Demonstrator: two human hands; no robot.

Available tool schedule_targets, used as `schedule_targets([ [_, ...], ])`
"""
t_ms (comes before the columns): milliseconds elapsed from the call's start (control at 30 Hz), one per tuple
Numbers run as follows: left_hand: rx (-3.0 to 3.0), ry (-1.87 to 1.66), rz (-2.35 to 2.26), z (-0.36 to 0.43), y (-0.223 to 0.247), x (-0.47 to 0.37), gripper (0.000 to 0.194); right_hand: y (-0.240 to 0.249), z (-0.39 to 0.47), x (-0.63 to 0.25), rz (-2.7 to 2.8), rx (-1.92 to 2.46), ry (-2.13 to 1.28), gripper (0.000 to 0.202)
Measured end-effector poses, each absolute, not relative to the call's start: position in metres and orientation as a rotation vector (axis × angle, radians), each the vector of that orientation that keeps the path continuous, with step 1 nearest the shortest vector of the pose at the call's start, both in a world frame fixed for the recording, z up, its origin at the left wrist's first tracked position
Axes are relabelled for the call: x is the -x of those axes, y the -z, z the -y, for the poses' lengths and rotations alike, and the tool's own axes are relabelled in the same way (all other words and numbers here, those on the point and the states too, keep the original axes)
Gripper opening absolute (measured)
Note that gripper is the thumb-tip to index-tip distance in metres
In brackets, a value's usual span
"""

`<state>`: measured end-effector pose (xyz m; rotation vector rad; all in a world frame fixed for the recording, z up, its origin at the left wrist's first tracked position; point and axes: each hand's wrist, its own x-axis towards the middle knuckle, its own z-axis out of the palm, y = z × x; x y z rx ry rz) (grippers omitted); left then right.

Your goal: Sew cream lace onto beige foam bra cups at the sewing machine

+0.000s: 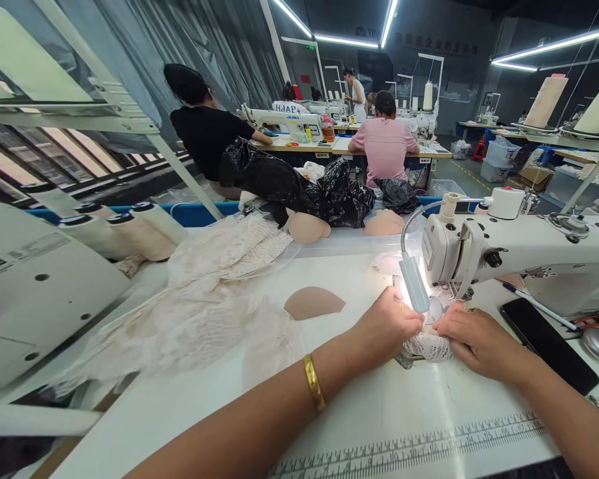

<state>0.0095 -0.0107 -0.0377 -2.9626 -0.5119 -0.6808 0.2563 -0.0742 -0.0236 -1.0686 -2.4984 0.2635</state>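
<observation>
At the sewing machine point(444, 249), white lace fabric point(429, 346) lies under a lit lamp point(414, 283). My left hand point(392, 326), below a gold bangle on the wrist, pinches the lace piece from the left side. My right hand point(479, 339) grips it from the right, its fingertips close to the left ones. Part of the fabric near the needle is hidden by the lamp and my fingers. A beige cup piece point(314, 303) rests on the table to the left of my left hand.
Piled cream lace point(194, 326) covers the left of the table, beside thread cones point(150, 229). A black phone point(549, 346) lies right of my right hand. A ruler strip point(409, 452) runs along the front edge. Other people sit at machines beyond black bags point(339, 196).
</observation>
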Motion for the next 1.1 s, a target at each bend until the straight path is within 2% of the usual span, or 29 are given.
schedule_targets([
  [267, 2.806, 0.683, 0.535, 0.017, 0.042, -0.015, 0.027, 0.025, 0.075, -0.258, 2.437, 1.342, -0.114, 0.025],
  [600, 2.72, 0.695, 0.674, 0.017, 0.053, -0.031, 0.032, 0.017, 0.066, -0.256, 2.281, 1.505, -0.161, 0.027],
  [833, 2.925, 0.665, 0.718, 0.022, 0.038, -0.019, 0.023, 0.021, 0.068, -0.257, 2.324, 1.363, -0.114, 0.029],
  [1100, 3.109, 0.441, 0.949, 0.032, 0.003, -0.006, 0.014, 0.03, 0.077, -0.252, 2.373, 1.204, 0.047, 0.041],
])
